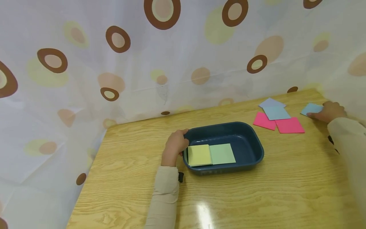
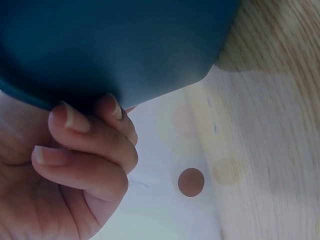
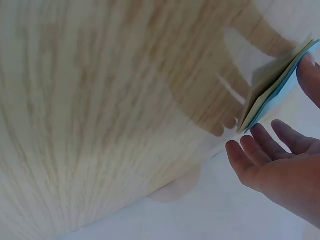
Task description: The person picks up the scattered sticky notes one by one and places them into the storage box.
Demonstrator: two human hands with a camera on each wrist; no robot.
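A dark blue plastic tub sits on the wooden table. Inside, at its left, lie a yellow sticky note pad and a pale green sticky note. My left hand grips the tub's left rim; in the left wrist view, its curled fingers bear against the tub's outer wall. At the far right my right hand pinches blue sticky notes. The right wrist view shows the thumb on their blue face, with a pale yellowish layer underneath.
Right of the tub lie two pink sticky notes, a blue one overlapping them, and a lilac one behind. A patterned white curtain hangs along the back edge of the table.
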